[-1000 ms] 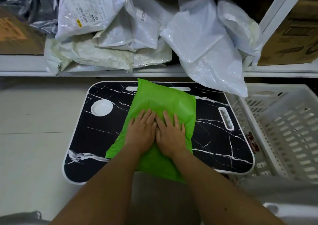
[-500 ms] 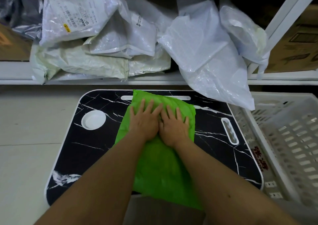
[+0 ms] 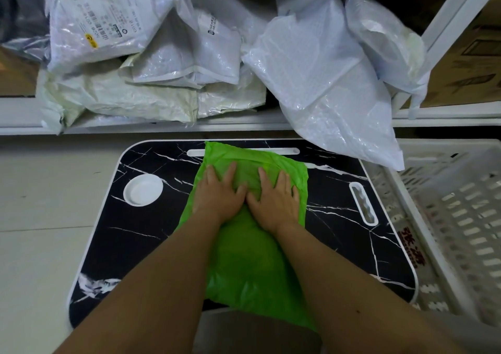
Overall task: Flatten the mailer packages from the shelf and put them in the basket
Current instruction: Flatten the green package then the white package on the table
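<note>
Both forearms reach up from the lower frame; left hand (image 3: pixel 221 194) and right hand (image 3: pixel 273 200) lie flat, palms down, fingers spread, thumbs nearly touching.

— Where's the green mailer (image 3: pixel 245 256)?

— Flat on its back under both palms, its far half pressed down, its near end running back between the wrists.

— And the white mailers (image 3: pixel 322 82)?

— Piled on the shelf (image 3: pixel 168 126) beyond the fingertips (crumpled, one drooping over the edge).

— The basket (image 3: pixel 458 218)?

— White, slatted, just off to the right of the right hand.
</note>
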`<move>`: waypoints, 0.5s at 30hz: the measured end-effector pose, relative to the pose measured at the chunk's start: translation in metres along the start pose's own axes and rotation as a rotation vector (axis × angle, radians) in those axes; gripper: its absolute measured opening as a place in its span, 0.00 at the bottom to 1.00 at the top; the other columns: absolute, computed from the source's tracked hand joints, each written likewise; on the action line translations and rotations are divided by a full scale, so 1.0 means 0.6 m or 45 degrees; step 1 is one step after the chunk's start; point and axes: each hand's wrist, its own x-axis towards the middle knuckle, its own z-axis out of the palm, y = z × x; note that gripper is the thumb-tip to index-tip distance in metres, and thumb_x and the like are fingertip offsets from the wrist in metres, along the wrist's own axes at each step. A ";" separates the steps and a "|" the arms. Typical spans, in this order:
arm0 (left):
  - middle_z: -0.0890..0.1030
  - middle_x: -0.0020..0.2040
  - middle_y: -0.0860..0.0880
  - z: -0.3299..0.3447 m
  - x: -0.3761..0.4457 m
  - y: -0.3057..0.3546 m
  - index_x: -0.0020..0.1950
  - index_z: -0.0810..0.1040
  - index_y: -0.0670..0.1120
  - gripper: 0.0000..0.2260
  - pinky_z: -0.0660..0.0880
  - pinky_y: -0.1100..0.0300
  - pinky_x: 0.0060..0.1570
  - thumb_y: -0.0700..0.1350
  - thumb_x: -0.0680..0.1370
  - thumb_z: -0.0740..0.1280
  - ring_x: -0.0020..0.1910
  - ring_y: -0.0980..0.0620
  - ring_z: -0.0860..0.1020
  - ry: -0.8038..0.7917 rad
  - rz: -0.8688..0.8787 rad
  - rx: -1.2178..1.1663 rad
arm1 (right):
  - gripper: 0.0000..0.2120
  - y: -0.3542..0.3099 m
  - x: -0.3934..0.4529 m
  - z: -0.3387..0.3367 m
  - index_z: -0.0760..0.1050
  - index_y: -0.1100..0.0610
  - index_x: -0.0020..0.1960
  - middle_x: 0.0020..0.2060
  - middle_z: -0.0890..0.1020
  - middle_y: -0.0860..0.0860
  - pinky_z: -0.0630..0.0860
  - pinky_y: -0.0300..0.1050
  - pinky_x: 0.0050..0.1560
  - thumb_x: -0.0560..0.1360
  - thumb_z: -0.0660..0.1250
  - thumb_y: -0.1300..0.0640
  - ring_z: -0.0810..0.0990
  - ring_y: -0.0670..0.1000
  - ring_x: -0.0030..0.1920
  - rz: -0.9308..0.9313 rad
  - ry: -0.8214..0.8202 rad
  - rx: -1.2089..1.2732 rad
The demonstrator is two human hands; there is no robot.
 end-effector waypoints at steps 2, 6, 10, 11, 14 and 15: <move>0.46 0.79 0.39 0.006 0.005 -0.008 0.79 0.46 0.55 0.30 0.50 0.46 0.75 0.65 0.78 0.43 0.77 0.41 0.47 -0.003 0.023 0.023 | 0.36 0.000 0.000 0.003 0.43 0.46 0.79 0.78 0.44 0.59 0.42 0.56 0.76 0.77 0.49 0.33 0.41 0.55 0.78 0.034 -0.009 0.005; 0.44 0.79 0.44 -0.011 -0.008 -0.016 0.79 0.43 0.48 0.29 0.49 0.51 0.75 0.59 0.82 0.46 0.78 0.46 0.47 0.001 0.033 -0.162 | 0.31 0.003 -0.003 0.002 0.41 0.50 0.80 0.79 0.44 0.54 0.41 0.56 0.76 0.81 0.42 0.39 0.41 0.51 0.78 0.103 0.006 0.065; 0.46 0.79 0.43 -0.039 -0.036 -0.036 0.79 0.46 0.44 0.31 0.54 0.46 0.74 0.59 0.82 0.49 0.78 0.46 0.49 -0.024 0.009 -0.068 | 0.27 0.012 0.004 -0.024 0.47 0.53 0.79 0.79 0.50 0.56 0.50 0.56 0.75 0.83 0.46 0.46 0.49 0.55 0.78 0.046 -0.039 0.091; 0.46 0.79 0.42 -0.045 -0.045 -0.040 0.79 0.47 0.45 0.30 0.55 0.44 0.73 0.59 0.82 0.49 0.78 0.44 0.49 -0.026 -0.034 -0.034 | 0.25 0.013 0.004 -0.033 0.51 0.54 0.79 0.78 0.53 0.57 0.55 0.55 0.74 0.83 0.50 0.50 0.53 0.57 0.77 0.049 -0.028 0.117; 0.46 0.79 0.42 -0.061 -0.080 -0.038 0.79 0.48 0.47 0.30 0.55 0.38 0.71 0.60 0.81 0.50 0.77 0.42 0.49 0.073 -0.213 -0.075 | 0.22 0.005 -0.024 -0.053 0.61 0.55 0.73 0.74 0.60 0.60 0.63 0.60 0.70 0.81 0.56 0.52 0.59 0.60 0.73 0.194 0.140 0.212; 0.45 0.79 0.42 -0.064 -0.093 -0.034 0.79 0.48 0.48 0.30 0.54 0.38 0.71 0.61 0.81 0.49 0.78 0.42 0.48 0.117 -0.230 -0.068 | 0.22 -0.004 -0.042 -0.056 0.61 0.54 0.73 0.74 0.60 0.60 0.62 0.62 0.70 0.81 0.54 0.49 0.59 0.60 0.74 0.243 0.190 0.222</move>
